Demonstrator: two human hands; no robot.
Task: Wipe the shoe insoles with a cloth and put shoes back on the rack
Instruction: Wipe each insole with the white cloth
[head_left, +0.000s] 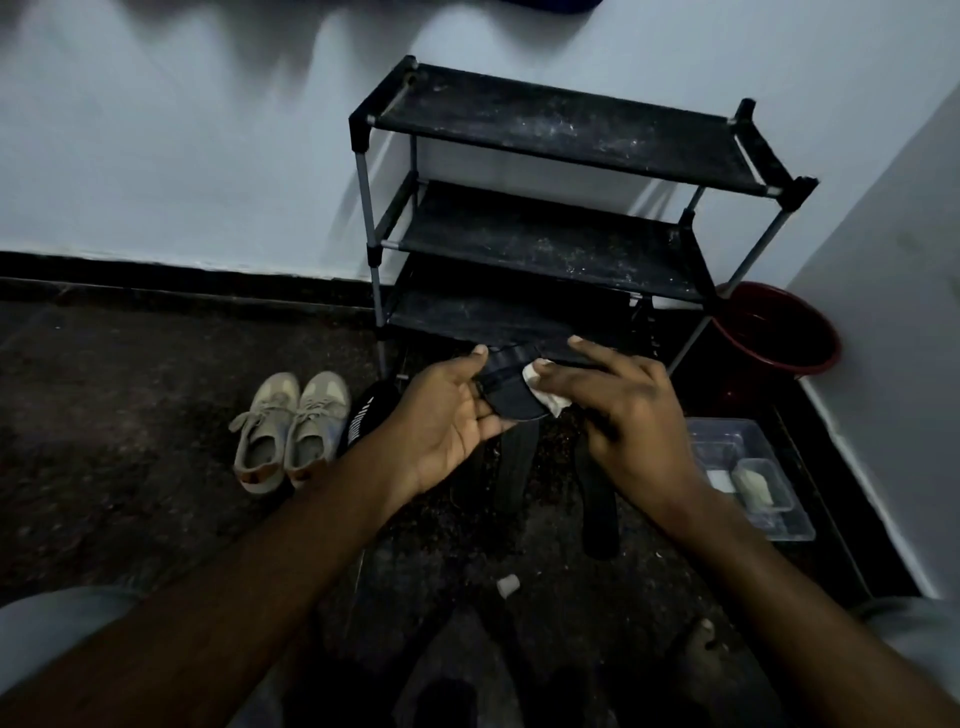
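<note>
I've got a single feed: head cam, wide-angle, facing forward and steeply down. Left hand (447, 415) and right hand (628, 410) sit mid-frame, close to the lens, insole (511, 397) and cloth (535, 373) between the hands. Shoe rack (545, 239) is beyond the hands, against the wall (182, 156); floor (130, 415) lies under them. Straight lines bow near the edges.

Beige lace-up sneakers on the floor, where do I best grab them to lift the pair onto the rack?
Grip the beige lace-up sneakers at their heel collars, coming from above on your side. They stand upright, side by side, heels towards you and openings up, so both can probably be hooked at once.
</note>
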